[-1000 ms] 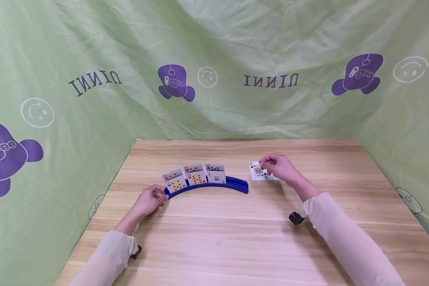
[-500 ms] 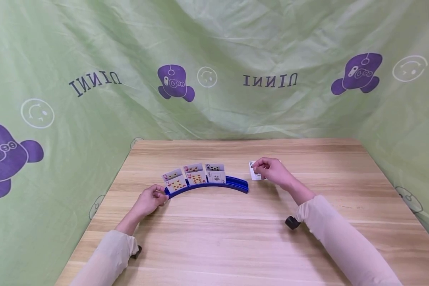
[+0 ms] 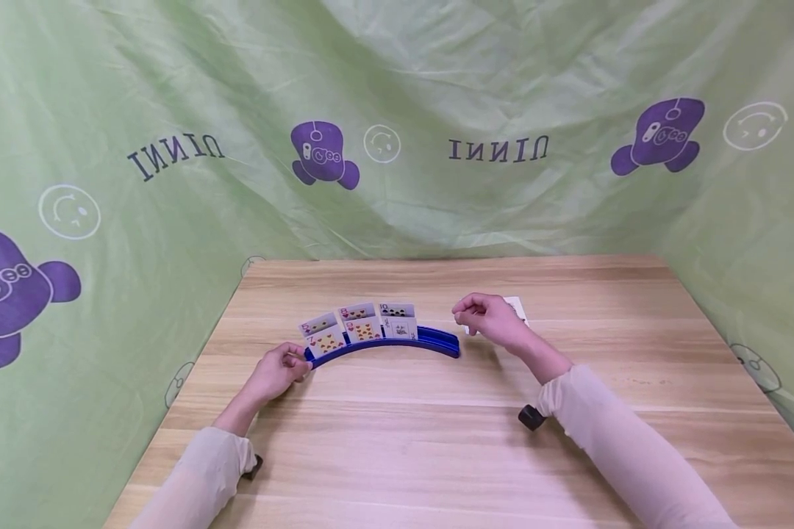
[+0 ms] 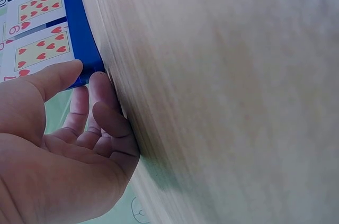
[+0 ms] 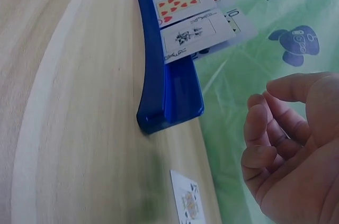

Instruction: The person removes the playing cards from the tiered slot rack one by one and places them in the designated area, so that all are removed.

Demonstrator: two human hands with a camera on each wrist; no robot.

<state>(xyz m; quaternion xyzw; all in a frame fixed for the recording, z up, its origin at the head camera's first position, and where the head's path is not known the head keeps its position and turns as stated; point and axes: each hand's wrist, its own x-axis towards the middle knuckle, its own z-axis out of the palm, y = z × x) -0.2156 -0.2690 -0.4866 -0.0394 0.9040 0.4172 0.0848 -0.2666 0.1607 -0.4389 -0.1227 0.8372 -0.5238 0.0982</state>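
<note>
King card: lies flat on the table, just right of the holder's right end, under my hand.
Right hand: hovers over it, fingers loosely curled, gripping nothing.
Card holder: props the cards toward me.
Left hand: thumb and fingertips pinch its left end, steadying it.

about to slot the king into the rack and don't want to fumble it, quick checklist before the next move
1. Rack steadied: ok. The left hand pinches the left end of the blue rack.
2. King in the grip: not ok. The king card lies flat on the table, and the right hand holds nothing.
3. King face up: ok.
4. Free slot: ok. The rack end nearest the right hand is bare past the black-suit card.
5. Seated cards stable: ok, all stand in the rack.
</note>
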